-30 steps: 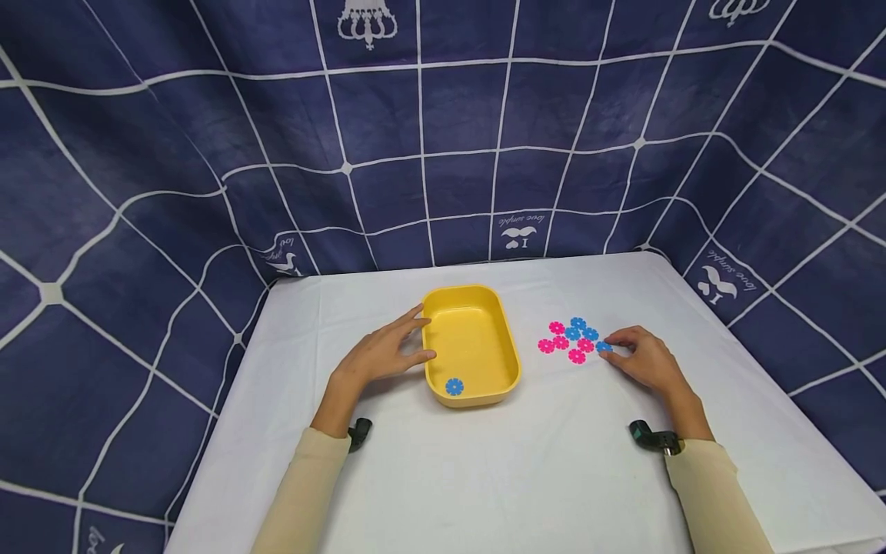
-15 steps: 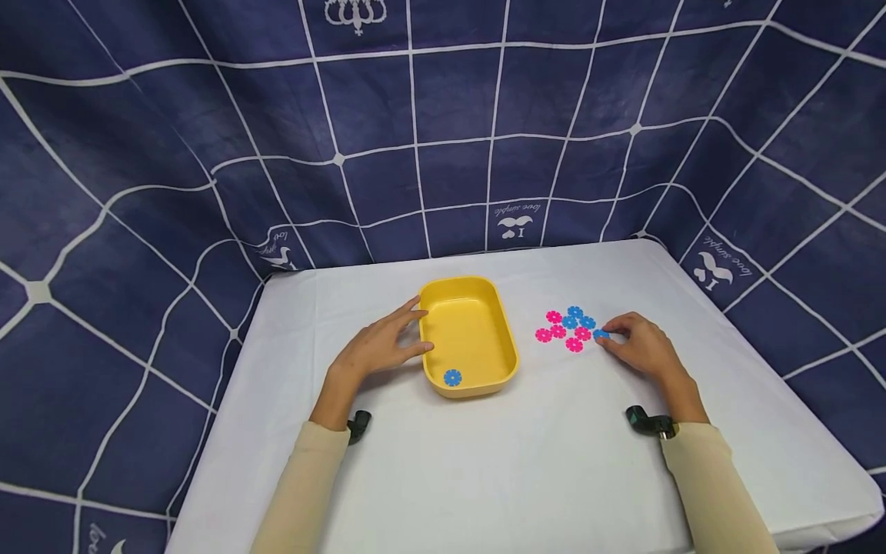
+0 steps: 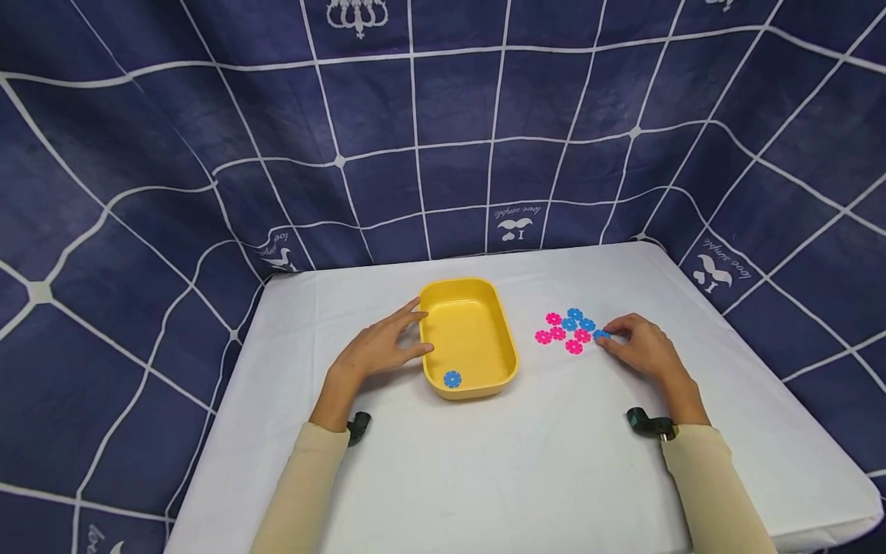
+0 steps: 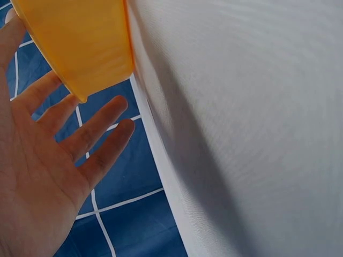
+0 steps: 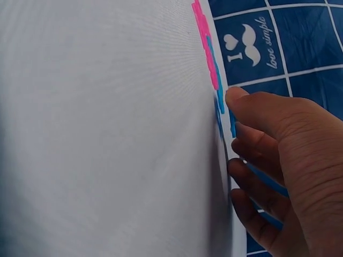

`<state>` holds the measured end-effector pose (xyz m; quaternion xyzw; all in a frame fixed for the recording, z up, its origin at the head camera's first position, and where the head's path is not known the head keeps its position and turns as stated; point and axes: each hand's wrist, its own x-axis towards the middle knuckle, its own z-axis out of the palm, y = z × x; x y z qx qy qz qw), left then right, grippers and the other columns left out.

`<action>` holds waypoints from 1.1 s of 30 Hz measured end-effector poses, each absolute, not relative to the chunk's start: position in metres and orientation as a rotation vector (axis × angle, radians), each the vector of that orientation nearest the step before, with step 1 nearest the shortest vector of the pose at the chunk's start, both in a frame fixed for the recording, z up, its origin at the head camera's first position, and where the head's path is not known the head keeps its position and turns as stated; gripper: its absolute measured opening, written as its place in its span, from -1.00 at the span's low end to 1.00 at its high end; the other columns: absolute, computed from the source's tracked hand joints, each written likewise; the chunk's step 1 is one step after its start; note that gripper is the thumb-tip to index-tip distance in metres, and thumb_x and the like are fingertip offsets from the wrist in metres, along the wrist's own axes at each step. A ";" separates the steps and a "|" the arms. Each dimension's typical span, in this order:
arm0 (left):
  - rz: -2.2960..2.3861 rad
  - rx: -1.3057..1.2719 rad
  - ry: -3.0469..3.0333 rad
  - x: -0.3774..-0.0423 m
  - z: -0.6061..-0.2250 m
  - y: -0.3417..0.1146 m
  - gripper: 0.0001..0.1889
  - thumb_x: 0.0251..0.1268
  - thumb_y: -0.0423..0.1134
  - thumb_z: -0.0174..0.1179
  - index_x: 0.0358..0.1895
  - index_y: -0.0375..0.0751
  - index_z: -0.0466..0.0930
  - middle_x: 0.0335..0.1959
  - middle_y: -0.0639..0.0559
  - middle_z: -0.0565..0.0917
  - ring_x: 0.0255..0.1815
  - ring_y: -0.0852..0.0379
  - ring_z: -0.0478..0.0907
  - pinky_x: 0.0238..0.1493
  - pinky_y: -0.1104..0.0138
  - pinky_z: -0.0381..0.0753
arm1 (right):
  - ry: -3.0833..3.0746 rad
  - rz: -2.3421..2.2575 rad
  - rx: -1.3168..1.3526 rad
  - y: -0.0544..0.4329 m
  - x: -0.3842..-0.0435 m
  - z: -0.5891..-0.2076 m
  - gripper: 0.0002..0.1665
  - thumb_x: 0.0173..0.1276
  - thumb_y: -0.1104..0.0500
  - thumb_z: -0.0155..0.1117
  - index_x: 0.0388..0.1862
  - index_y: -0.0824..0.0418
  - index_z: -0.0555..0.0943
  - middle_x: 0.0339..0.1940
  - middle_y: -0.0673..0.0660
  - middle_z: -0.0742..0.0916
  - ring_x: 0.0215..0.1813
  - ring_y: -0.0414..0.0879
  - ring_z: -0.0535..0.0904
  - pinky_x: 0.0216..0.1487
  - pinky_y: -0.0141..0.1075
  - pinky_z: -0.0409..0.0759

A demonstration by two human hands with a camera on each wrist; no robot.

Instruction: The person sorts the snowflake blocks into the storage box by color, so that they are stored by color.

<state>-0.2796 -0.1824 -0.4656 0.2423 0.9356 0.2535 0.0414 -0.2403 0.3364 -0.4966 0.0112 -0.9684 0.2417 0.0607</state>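
A yellow plastic tray stands left of centre, with one blue snowflake disc lying in its near left corner. My left hand rests at the tray's left rim, fingers spread and thumb over the edge. In the left wrist view, the fingers reach along the outside of the tray wall. To the right, thumb and forefinger of my right hand pinch a blue snowflake disc at the right end of a loose group. The right wrist view shows that blue disc edge-on between thumb and forefinger.
Several pink snowflake discs and blue snowflake discs lie close together right of the tray, some touching. A white cloth covers the table. Dark blue curtains with white lines stand behind and at both sides.
The right thumb and forefinger have closed on the blue disc at the group's right end. The left hand and tray stay put; the head view has tilted slightly.
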 end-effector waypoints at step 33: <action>0.754 0.722 2.884 -0.271 -0.466 -0.182 -0.19 0.39 0.39 0.31 0.61 0.18 0.44 0.77 0.33 0.10 0.67 -0.03 0.32 0.54 -0.16 0.42 | -2.914 0.720 0.133 0.317 -0.239 -0.457 -0.44 0.43 -0.11 0.53 0.15 0.29 0.74 0.15 0.41 0.74 0.09 0.39 0.69 0.03 0.27 0.71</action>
